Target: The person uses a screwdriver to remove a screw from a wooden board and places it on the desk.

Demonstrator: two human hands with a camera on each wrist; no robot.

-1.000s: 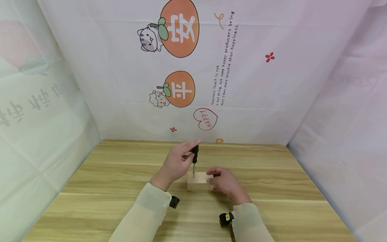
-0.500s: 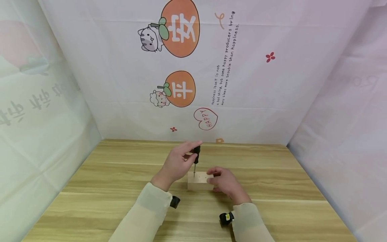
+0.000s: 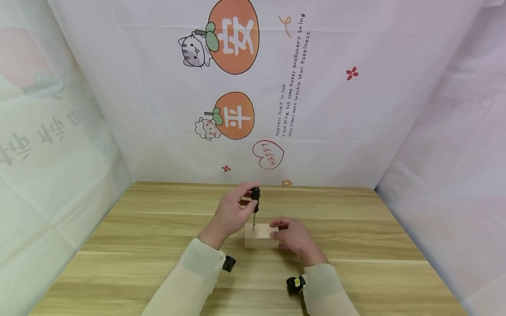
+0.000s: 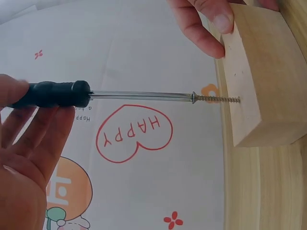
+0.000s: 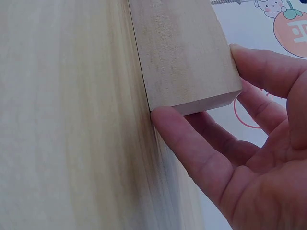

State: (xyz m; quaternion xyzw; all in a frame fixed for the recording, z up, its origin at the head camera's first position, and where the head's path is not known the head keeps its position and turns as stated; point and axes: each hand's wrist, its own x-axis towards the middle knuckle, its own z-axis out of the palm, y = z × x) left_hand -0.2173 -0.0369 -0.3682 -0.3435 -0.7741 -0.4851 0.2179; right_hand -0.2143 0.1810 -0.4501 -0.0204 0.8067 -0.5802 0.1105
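My left hand [image 3: 231, 213] holds the black handle of a screwdriver [image 4: 57, 94] between thumb and fingers. The screwdriver stands nearly upright in the head view, its metal shaft reaching down to the head of a screw [image 4: 216, 99]. That screw's tip meets the top face of a pale wooden block [image 3: 261, 239] near its left end; most of its thread shows. By the block's right end, my right hand [image 3: 294, 238] grips it, thumb and fingers around its sides and end. A few small dark holes or marks [image 4: 235, 74] dot the top face between screw and right hand.
The block rests on a wood-grain table [image 3: 178, 206]. A printed white cloth [image 3: 324, 109] rises behind the table, and more cloth hangs at both sides. Black wrist cameras [image 3: 295, 285] sit on both forearms.
The screwdriver handle tilted slightly right, then came back nearer upright, and the left fingers shifted a little on it. The block and right hand stay in place.
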